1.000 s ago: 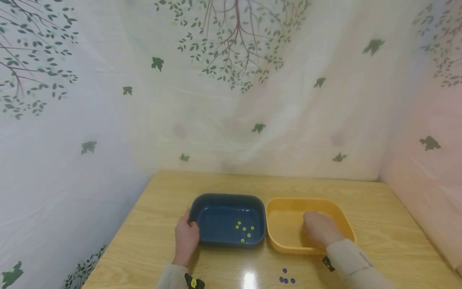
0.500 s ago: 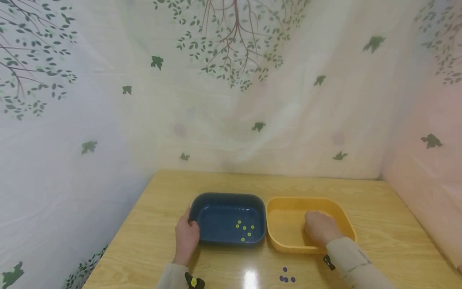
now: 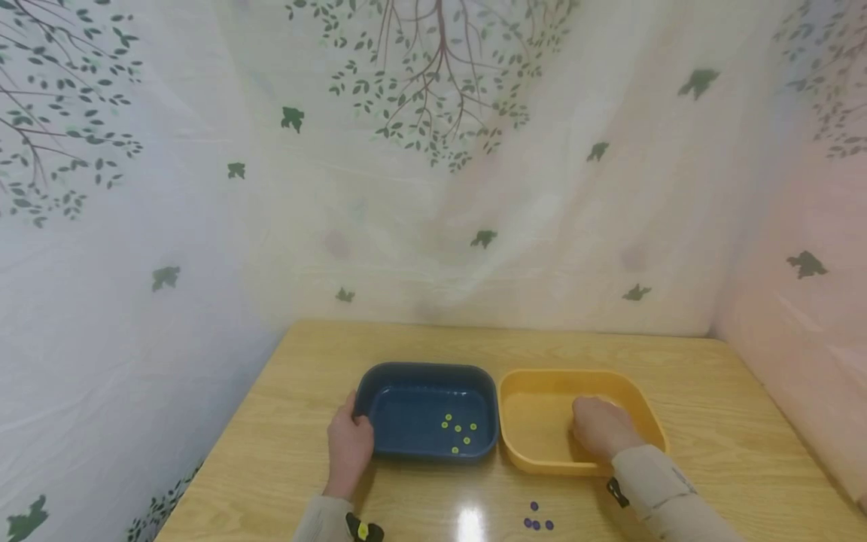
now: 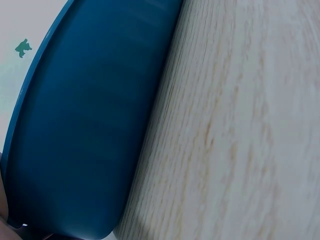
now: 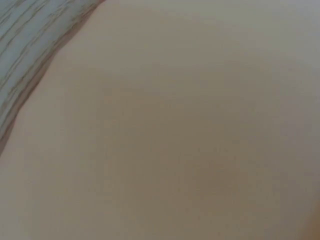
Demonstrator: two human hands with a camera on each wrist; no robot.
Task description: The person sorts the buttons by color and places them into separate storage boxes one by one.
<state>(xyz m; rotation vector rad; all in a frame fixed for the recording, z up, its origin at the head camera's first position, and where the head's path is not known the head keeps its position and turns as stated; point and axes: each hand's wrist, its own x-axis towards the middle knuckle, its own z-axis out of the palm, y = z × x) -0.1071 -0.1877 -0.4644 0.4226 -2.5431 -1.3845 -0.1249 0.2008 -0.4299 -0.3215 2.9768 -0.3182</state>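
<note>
My left hand grips the left end of a dark blue tray, thumb over the rim and index finger along its outer side. In the left wrist view the side of the blue tray fills the left half. Several small yellow round pieces, like buttons, lie in the right part of the blue tray. My right hand is down inside a yellow tray, knuckles up. Its fingertips and anything beneath them are hidden. A blurred pale surface fills most of the right wrist view.
Several small purple discs lie on the wooden table in front of the yellow tray. The two trays stand side by side. Behind the table hangs a pale curtain printed with leaves and branches.
</note>
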